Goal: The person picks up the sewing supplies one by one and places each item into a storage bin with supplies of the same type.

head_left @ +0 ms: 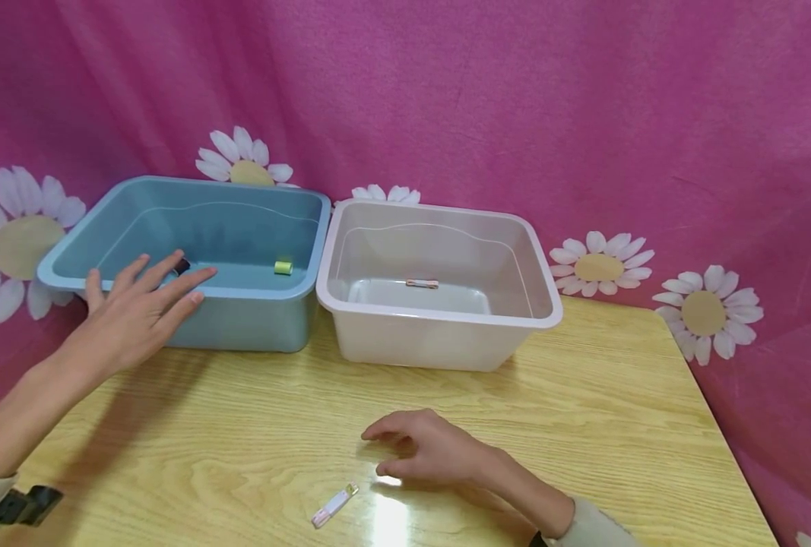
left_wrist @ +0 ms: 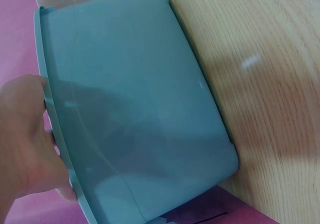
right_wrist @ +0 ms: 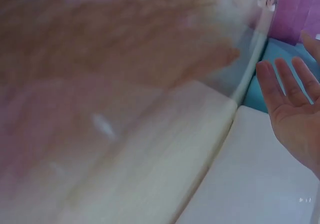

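My left hand, fingers spread and nearly straight, is over the front rim of the blue bin. Just beyond its fingertips, a small dark object shows inside, partly hidden by the fingers. A yellow-green spool lies farther right in that bin. My right hand hovers low over the table with thumb and fingers apart, holding nothing. Closest to it is a nail clipper with a pale lever, lying on the wood to its lower left.
A whitish bin stands right beside the blue one, with a similar small clipper on its floor. Both bins sit at the back of the wooden table, against a pink curtain with daisies.
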The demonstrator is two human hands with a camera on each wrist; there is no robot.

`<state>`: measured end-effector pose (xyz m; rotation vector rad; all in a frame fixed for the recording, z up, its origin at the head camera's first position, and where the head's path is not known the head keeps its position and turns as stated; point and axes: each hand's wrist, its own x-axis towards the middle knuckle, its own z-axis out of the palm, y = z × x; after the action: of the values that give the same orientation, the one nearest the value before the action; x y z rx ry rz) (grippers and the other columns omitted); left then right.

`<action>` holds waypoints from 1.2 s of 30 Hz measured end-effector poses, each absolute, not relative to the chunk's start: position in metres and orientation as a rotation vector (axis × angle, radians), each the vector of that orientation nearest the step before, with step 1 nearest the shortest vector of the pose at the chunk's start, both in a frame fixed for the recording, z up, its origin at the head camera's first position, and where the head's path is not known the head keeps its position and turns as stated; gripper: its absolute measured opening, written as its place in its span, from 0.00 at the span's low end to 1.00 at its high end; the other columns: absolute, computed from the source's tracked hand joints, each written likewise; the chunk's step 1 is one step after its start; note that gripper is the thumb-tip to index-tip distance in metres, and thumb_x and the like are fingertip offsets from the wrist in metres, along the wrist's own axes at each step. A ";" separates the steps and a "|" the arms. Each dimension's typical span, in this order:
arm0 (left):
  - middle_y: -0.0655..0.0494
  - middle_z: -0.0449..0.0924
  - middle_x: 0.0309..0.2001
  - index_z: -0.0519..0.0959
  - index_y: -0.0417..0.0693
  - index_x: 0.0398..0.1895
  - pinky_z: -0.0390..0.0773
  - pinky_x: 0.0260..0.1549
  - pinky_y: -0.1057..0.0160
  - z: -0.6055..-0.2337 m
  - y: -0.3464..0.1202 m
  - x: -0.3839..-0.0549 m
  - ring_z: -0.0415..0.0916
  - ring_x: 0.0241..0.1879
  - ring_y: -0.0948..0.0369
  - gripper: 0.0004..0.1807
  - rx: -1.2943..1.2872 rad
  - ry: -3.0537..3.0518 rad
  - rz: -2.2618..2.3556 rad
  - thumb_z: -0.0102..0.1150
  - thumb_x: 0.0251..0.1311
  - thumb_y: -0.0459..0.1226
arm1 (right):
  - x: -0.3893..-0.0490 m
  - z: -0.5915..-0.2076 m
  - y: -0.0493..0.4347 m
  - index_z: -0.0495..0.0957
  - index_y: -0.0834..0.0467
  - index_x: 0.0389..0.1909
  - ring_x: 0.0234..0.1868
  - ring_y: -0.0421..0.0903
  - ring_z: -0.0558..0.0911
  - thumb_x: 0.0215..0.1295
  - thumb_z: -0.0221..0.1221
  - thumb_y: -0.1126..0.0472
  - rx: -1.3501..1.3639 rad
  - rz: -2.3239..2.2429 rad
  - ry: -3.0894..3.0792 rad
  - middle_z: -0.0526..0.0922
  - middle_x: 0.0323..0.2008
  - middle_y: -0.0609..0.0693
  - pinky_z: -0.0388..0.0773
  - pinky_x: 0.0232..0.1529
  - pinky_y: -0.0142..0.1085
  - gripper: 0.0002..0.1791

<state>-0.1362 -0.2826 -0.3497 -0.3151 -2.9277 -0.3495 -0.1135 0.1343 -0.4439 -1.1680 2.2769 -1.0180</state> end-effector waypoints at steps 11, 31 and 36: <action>0.37 0.48 0.77 0.63 0.58 0.76 0.27 0.56 0.20 -0.349 -0.283 -0.134 0.40 0.71 0.28 0.29 -0.313 -2.978 -0.359 0.35 0.78 0.56 | -0.109 -0.453 0.122 0.81 0.51 0.56 0.54 0.32 0.76 0.63 0.69 0.55 -1.351 -0.835 2.302 0.81 0.53 0.38 0.71 0.57 0.28 0.20; 0.38 0.48 0.77 0.65 0.58 0.75 0.26 0.56 0.20 -0.347 -0.283 -0.136 0.40 0.71 0.28 0.29 -0.316 -2.975 -0.365 0.35 0.78 0.56 | -0.108 -0.454 0.101 0.81 0.51 0.55 0.52 0.29 0.75 0.63 0.69 0.57 -1.523 -0.671 2.227 0.82 0.52 0.39 0.68 0.56 0.23 0.19; 0.37 0.48 0.76 0.66 0.57 0.74 0.28 0.56 0.20 -0.347 -0.283 -0.136 0.41 0.71 0.28 0.28 -0.320 -2.968 -0.356 0.35 0.78 0.56 | -0.108 -0.452 0.096 0.83 0.51 0.52 0.46 0.28 0.75 0.62 0.69 0.60 -1.538 -0.615 2.224 0.82 0.47 0.37 0.68 0.52 0.21 0.17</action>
<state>-0.1355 -0.2831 -0.3466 -0.3196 -2.9678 -0.3564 -0.1082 0.0960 -0.4521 -1.5381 2.2243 -0.6153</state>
